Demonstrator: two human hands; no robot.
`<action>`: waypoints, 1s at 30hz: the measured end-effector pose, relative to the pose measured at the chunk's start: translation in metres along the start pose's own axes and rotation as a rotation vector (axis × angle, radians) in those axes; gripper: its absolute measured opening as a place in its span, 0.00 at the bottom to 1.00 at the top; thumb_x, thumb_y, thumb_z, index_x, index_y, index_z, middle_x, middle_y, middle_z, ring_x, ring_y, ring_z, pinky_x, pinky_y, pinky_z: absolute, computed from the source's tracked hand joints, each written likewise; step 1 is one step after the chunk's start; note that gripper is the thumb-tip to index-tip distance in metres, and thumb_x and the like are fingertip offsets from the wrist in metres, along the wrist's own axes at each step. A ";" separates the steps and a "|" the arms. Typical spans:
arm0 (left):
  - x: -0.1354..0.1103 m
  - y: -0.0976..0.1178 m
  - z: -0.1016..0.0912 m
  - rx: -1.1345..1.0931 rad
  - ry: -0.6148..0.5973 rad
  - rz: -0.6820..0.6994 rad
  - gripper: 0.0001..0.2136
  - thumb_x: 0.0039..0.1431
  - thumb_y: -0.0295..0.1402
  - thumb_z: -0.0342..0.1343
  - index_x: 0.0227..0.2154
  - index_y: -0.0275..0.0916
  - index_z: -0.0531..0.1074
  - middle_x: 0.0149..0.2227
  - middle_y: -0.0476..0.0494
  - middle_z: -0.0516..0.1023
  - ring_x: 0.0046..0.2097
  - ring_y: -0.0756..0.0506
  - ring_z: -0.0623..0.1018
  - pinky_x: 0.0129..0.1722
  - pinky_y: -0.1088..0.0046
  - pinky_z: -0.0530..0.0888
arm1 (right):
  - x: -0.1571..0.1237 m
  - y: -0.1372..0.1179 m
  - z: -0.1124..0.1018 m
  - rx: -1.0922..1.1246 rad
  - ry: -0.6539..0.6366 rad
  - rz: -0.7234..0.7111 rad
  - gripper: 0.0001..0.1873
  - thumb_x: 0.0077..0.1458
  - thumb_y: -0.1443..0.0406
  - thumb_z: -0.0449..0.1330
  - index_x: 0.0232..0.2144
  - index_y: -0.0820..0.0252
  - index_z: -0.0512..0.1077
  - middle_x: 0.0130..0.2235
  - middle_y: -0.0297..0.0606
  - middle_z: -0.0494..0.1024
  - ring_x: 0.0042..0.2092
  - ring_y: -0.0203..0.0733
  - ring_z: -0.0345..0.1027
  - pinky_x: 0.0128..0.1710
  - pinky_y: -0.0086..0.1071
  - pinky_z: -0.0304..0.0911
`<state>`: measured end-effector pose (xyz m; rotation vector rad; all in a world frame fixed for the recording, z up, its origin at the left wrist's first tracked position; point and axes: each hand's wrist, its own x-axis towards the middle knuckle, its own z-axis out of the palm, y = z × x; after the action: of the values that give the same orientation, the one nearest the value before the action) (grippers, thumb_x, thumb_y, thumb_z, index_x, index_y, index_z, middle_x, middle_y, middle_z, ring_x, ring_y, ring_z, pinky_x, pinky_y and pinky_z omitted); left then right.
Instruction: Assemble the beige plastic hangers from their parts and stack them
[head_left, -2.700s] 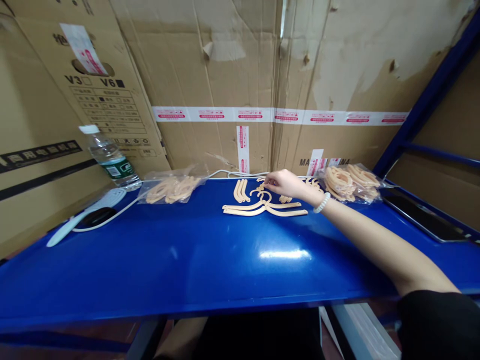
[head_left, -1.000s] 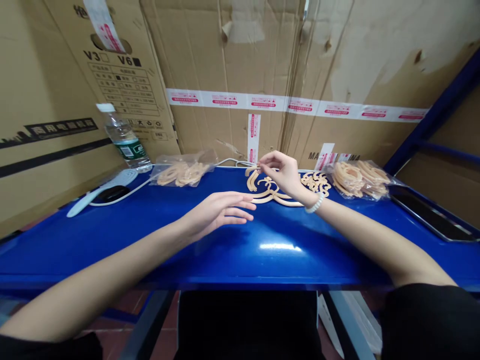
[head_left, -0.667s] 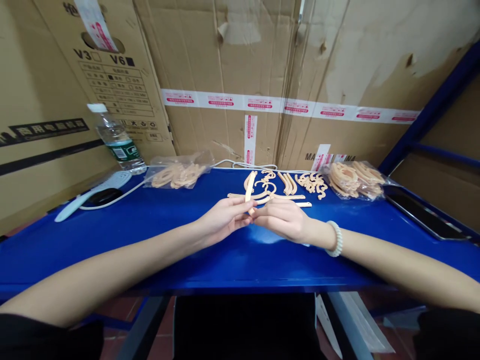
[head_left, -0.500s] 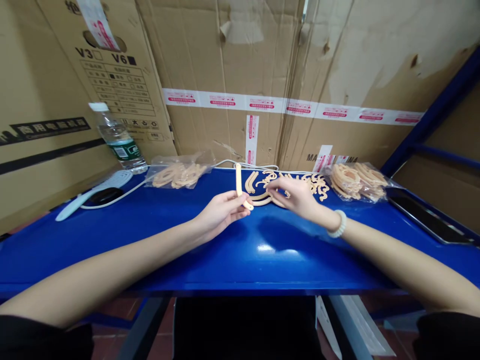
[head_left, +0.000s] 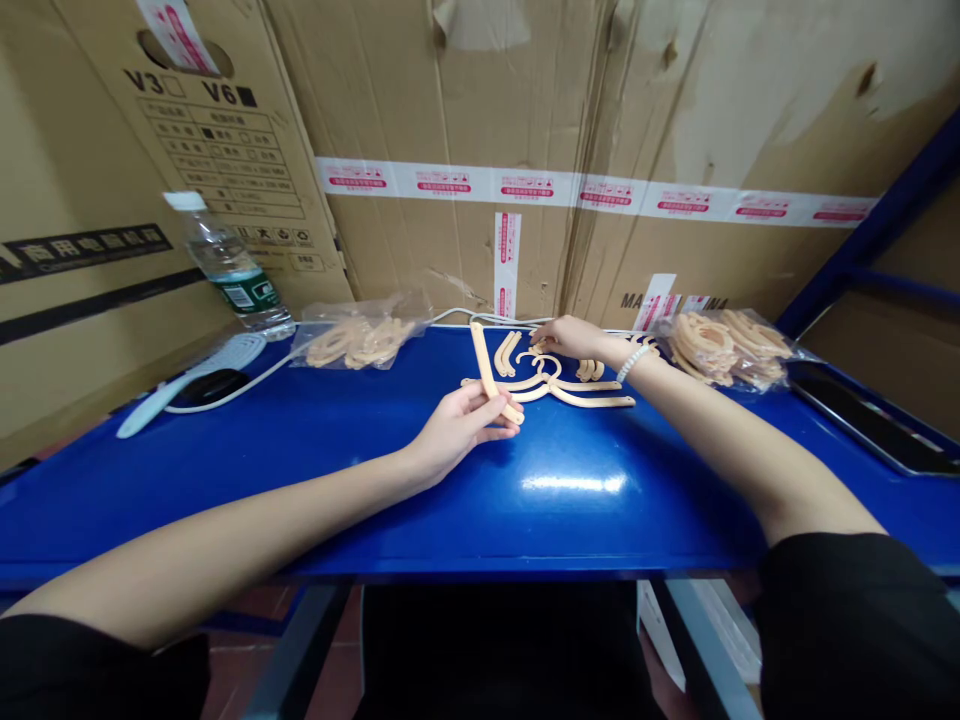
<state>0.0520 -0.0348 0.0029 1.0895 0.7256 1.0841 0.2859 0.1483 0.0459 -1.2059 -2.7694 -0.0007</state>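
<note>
My left hand is closed around a beige, slightly bent plastic hanger arm and holds it tilted above the blue table. My right hand reaches to the back, its fingers pointing down and pinched together among small beige hook pieces. What they grip is too small to make out. Between the hands, folding hangers with round hooks lie flat on the table. Loose curved arms lie behind my left hand, and short curved pieces lie below my right wrist.
Clear bags of beige parts lie at left and right. A water bottle, a light-blue brush and a black mouse-like object stand left. A phone lies right. Cardboard walls the back of the table.
My right hand has moved back and slightly left, uncovering the hangers in front of it. The left hand still holds the hanger arm, now shifted slightly right and tilted more. The camera view has shifted slightly.
</note>
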 end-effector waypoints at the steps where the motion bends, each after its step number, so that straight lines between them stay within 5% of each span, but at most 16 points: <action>1: 0.000 0.000 0.000 -0.009 -0.002 -0.008 0.13 0.57 0.38 0.68 0.38 0.34 0.75 0.37 0.41 0.81 0.37 0.47 0.80 0.40 0.69 0.79 | 0.001 0.000 0.001 0.012 0.003 0.001 0.14 0.59 0.73 0.60 0.44 0.58 0.81 0.44 0.41 0.83 0.44 0.44 0.77 0.44 0.31 0.65; 8: 0.003 -0.001 0.000 -0.067 0.027 -0.036 0.09 0.60 0.32 0.66 0.37 0.33 0.75 0.37 0.42 0.81 0.36 0.49 0.81 0.41 0.70 0.79 | -0.004 0.005 0.004 0.154 0.115 0.041 0.09 0.59 0.72 0.58 0.41 0.64 0.77 0.29 0.36 0.81 0.30 0.39 0.76 0.35 0.28 0.65; 12: 0.003 0.000 0.001 -0.092 0.052 -0.050 0.06 0.62 0.31 0.64 0.38 0.33 0.75 0.36 0.42 0.81 0.36 0.50 0.80 0.41 0.71 0.78 | -0.015 0.002 0.001 0.271 0.269 0.124 0.11 0.67 0.68 0.48 0.47 0.64 0.67 0.31 0.37 0.79 0.25 0.36 0.74 0.28 0.27 0.66; 17: 0.004 -0.001 0.000 -0.083 0.033 -0.052 0.07 0.61 0.31 0.64 0.38 0.33 0.75 0.36 0.42 0.81 0.36 0.49 0.80 0.41 0.70 0.78 | -0.038 -0.013 -0.010 0.814 0.417 0.253 0.04 0.69 0.62 0.51 0.42 0.56 0.59 0.32 0.34 0.77 0.23 0.37 0.74 0.19 0.26 0.64; 23: 0.005 -0.001 0.001 -0.076 0.027 -0.052 0.09 0.59 0.33 0.66 0.37 0.33 0.75 0.35 0.43 0.81 0.35 0.49 0.80 0.39 0.72 0.78 | -0.089 -0.058 -0.010 1.280 0.467 0.229 0.18 0.56 0.56 0.69 0.40 0.58 0.67 0.40 0.41 0.81 0.38 0.42 0.80 0.30 0.29 0.75; 30: 0.009 -0.003 0.006 -0.068 0.022 -0.047 0.13 0.53 0.35 0.70 0.35 0.32 0.76 0.34 0.42 0.82 0.35 0.48 0.80 0.39 0.71 0.77 | -0.118 -0.105 0.002 1.662 0.257 0.297 0.18 0.44 0.58 0.77 0.36 0.60 0.80 0.34 0.36 0.82 0.35 0.35 0.77 0.40 0.28 0.75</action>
<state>0.0615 -0.0289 0.0023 0.9994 0.7227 1.0748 0.2883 -0.0095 0.0359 -0.8395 -1.3499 1.5770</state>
